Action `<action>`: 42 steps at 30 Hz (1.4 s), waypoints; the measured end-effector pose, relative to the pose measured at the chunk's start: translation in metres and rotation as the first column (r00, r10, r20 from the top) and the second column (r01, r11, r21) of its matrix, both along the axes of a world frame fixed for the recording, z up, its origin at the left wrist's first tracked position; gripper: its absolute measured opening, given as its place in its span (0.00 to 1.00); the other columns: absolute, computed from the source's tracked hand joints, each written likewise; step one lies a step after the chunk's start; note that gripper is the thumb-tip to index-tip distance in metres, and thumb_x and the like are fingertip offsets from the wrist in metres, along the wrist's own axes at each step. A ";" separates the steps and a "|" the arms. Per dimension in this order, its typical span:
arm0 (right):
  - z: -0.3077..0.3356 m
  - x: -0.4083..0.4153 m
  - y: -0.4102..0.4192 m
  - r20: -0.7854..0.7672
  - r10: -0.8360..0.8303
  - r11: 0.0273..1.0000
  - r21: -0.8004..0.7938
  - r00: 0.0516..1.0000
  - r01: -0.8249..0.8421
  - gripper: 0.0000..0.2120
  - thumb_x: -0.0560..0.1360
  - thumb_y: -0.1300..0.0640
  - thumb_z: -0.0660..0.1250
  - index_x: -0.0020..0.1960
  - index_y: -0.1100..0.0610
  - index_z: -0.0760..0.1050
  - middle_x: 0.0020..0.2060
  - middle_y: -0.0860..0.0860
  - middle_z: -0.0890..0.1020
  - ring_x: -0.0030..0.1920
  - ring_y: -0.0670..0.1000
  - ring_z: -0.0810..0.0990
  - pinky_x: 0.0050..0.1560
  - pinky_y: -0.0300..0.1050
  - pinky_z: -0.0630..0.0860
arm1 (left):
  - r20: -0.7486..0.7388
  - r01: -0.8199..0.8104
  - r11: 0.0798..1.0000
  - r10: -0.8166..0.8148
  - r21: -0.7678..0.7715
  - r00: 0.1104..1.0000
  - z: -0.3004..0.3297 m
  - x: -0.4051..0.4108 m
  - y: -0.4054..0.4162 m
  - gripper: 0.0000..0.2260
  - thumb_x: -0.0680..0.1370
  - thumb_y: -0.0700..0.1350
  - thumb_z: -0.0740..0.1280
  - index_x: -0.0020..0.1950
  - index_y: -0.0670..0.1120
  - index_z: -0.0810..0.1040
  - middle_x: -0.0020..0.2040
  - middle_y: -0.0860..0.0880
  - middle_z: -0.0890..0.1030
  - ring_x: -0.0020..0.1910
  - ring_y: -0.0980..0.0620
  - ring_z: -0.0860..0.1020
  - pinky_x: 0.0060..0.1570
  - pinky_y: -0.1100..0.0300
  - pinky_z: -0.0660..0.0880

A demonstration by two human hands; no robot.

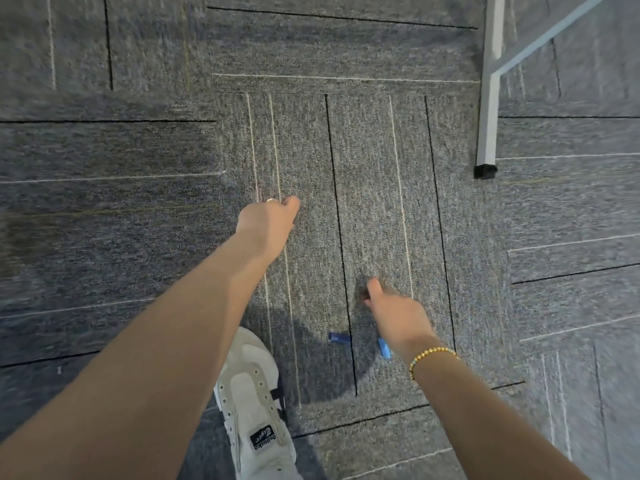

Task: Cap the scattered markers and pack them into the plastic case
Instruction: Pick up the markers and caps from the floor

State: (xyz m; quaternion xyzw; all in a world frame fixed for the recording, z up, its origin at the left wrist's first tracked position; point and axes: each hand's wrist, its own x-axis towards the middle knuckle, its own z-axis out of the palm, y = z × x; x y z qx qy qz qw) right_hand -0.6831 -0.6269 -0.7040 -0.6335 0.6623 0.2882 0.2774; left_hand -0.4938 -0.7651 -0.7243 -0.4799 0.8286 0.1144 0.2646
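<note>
Both grips unclear; two blue caps (339, 337) on carpet (381, 202).

It looked like an office: grey carpet tiles (363, 168) covered the floor, and a white metal furniture leg (487, 116) stood at two o'clock.

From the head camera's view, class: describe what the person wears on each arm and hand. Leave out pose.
Both forearms are bare, with no sleeves in view. The right wrist carries a bracelet of small golden beads. The left hand wears a thin pale ring on one finger. No gloves and no watch show.
</note>
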 end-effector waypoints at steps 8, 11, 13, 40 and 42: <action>-0.001 -0.012 0.010 0.157 -0.546 0.833 0.001 0.823 0.553 0.05 0.81 0.57 0.54 0.55 0.57 0.61 0.36 0.52 0.78 0.33 0.51 0.78 0.29 0.44 0.74 | -0.289 -0.311 0.917 0.377 0.251 0.880 0.000 -0.015 0.029 0.09 0.81 0.44 0.57 0.57 0.40 0.67 0.33 0.50 0.67 0.31 0.51 0.70 0.29 0.62 0.68; 0.001 -0.027 0.024 0.209 -0.639 0.749 -0.047 0.740 0.660 0.04 0.81 0.56 0.56 0.51 0.57 0.64 0.35 0.52 0.77 0.31 0.50 0.75 0.28 0.43 0.68 | -0.332 -0.280 0.839 0.459 0.466 0.824 0.003 -0.030 0.070 0.10 0.81 0.46 0.57 0.56 0.41 0.69 0.36 0.51 0.71 0.29 0.56 0.70 0.24 0.65 0.67; 0.000 -0.038 0.033 0.200 -0.607 0.766 -0.114 0.770 0.633 0.09 0.81 0.54 0.56 0.46 0.57 0.68 0.32 0.51 0.75 0.30 0.49 0.73 0.28 0.43 0.66 | -0.350 -0.176 0.828 0.405 0.532 0.845 0.006 -0.041 0.095 0.11 0.81 0.48 0.56 0.56 0.42 0.71 0.36 0.51 0.72 0.29 0.55 0.71 0.25 0.64 0.68; -0.002 -0.047 0.043 0.192 -0.526 0.829 -0.106 0.829 0.550 0.07 0.82 0.57 0.52 0.56 0.59 0.64 0.38 0.53 0.76 0.34 0.52 0.77 0.31 0.45 0.75 | -0.318 -0.049 0.857 0.243 0.513 0.916 0.001 -0.045 0.140 0.12 0.80 0.37 0.54 0.64 0.41 0.60 0.39 0.49 0.68 0.35 0.52 0.65 0.34 0.58 0.64; -0.004 -0.053 0.048 0.227 -0.620 0.750 -0.111 0.751 0.652 0.10 0.82 0.58 0.53 0.60 0.61 0.65 0.36 0.52 0.76 0.32 0.49 0.76 0.27 0.41 0.71 | -0.343 0.012 0.902 0.151 0.431 0.927 0.001 -0.044 0.142 0.12 0.81 0.38 0.53 0.64 0.42 0.62 0.48 0.47 0.71 0.39 0.51 0.67 0.39 0.57 0.68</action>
